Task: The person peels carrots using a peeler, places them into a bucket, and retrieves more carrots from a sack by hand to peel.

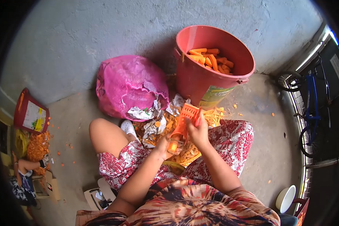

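I have the right hand (pixel 198 132) closed on an orange slotted tool (pixel 189 112), thumb across its face, its far end tipped up and away from me. The left hand (pixel 162 148) is wrapped round a carrot (pixel 173 146) at the tool's near end; whether the carrot touches the tool there, I can't make out. Both hands meet between the wearer's knees, over a spread of peelings (pixel 214 117). Just left of that I see crumpled paper (pixel 151 129) spilling about the mouth of a pink mesh sack (pixel 133 75), which slumps near the far wall (pixel 83 34). Beside the sack, far and to the right, I have a large red bucket (pixel 188 77) standing upright, with many carrots (pixel 213 60) inside. On the near left, an open cardboard box (pixel 95 197) sits by the wearer's hip. Farther left there's an orange heap (pixel 37 147) below a smaller red bucket (pixel 31 115), with another person's leg (pixel 29 165) next to it. Along my right side I get a blue bicycle (pixel 310 113) and, nearer, a white bowl (pixel 286 199) on the floor (pixel 267 150).
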Motion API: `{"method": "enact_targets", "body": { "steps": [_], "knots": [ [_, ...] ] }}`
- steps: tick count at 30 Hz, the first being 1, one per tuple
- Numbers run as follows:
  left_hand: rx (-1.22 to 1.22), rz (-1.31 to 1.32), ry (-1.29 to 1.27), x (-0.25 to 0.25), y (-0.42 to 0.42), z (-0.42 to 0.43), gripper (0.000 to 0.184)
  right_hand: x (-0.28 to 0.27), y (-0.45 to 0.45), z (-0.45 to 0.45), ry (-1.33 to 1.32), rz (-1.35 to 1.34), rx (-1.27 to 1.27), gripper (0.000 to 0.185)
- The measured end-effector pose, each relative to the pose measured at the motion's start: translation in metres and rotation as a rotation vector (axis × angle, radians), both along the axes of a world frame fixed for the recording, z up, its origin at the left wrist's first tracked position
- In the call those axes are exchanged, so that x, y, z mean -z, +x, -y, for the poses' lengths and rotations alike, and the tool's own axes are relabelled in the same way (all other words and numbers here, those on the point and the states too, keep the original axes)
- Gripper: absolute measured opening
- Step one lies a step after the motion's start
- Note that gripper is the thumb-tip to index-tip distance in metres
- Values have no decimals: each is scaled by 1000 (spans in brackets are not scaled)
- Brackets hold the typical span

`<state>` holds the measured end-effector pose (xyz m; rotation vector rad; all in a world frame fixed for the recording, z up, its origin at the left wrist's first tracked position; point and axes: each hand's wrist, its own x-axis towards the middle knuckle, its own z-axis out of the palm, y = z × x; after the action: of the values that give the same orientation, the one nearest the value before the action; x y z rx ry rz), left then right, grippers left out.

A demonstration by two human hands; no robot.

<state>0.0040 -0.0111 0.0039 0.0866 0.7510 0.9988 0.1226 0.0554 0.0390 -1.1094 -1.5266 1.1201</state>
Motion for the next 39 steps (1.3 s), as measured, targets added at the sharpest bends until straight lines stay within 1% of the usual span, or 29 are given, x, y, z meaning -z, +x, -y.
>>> {"method": "enact_targets", "body": {
  "steps": [1, 3, 5, 6, 7, 8, 9, 10, 11, 13, 15, 16, 17, 18, 19, 21, 22, 24, 26, 28, 29, 31, 32, 35, 36, 39],
  "knots": [
    [22, 31, 14, 0, -1, 0, 39, -2, -3, 3, 63, 56, -16, 26],
    [62, 92, 47, 3, -5, -1, 42, -8, -3, 4, 13, 103, 32, 26],
    [62, 192, 126, 15, -7, 0, 42, -7, -1, -1, -16, 133, 77, 26],
    [66, 239, 164, 20, -8, 2, 42, -1, -1, -8, 110, -17, 144, 16],
    [110, 255, 176, 18, -8, 4, 42, -2, 9, -21, 156, 187, 228, 18],
    [152, 275, 187, 15, -7, 7, 41, -6, 20, -35, 145, 72, 372, 18],
    [194, 295, 196, 10, -6, 10, 41, -7, 31, -57, 165, -109, 481, 17],
    [183, 295, 126, 4, -3, 13, 39, -22, 42, -65, 74, -175, 592, 16],
    [185, 297, 145, 6, -4, 11, 39, -28, 50, -69, 59, -218, 596, 21],
    [185, 305, 194, 7, -4, 5, 38, -27, 53, -63, 151, -150, 532, 24],
    [93, 291, 183, 1, -2, 2, 34, -15, 42, -46, 102, -309, 338, 27],
    [66, 302, 155, -4, -2, 1, 34, -20, 31, -33, 43, -411, 271, 27],
    [37, 312, 125, -5, -2, 0, 33, -16, 24, -25, -10, -335, 224, 25],
    [29, 308, 125, -1, -2, 1, 34, -14, 17, -17, 12, -255, 157, 20],
    [44, 320, 133, 3, -2, 1, 36, -10, 15, -10, -48, -60, 104, 22],
    [77, 345, 154, 4, -2, -1, 38, -14, 3, 0, 70, -73, 8, 23],
    [71, 292, 135, 1, 0, -2, 46, -13, 2, 1, 91, -39, 1, 23],
    [53, 287, 99, -7, 0, 1, 46, -8, 1, 0, 135, 31, -18, 23],
    [60, 292, 102, -4, 1, 2, 45, 4, 3, -9, 121, 25, 36, 21],
    [94, 306, 140, 4, 0, 3, 43, -2, 6, -20, 102, -2, 97, 19],
    [108, 270, 162, 6, 0, 3, 41, -4, 10, -27, -9, -113, 138, 16],
    [136, 197, 204, 1, 1, 3, 39, -6, 15, -41, 45, -129, 281, 13],
    [137, 195, 203, -1, 0, 2, 39, -3, 17, -45, 163, -9, 379, 12],
    [158, 222, 218, -3, -1, 2, 38, -7, 18, -41, 106, -28, 378, 13],
    [176, 249, 232, 0, -2, 2, 38, 1, 20, -45, 155, -5, 413, 12],
    [210, 289, 247, 4, -6, 7, 39, 0, 47, -79, 190, -114, 661, 17]
  ]
}}
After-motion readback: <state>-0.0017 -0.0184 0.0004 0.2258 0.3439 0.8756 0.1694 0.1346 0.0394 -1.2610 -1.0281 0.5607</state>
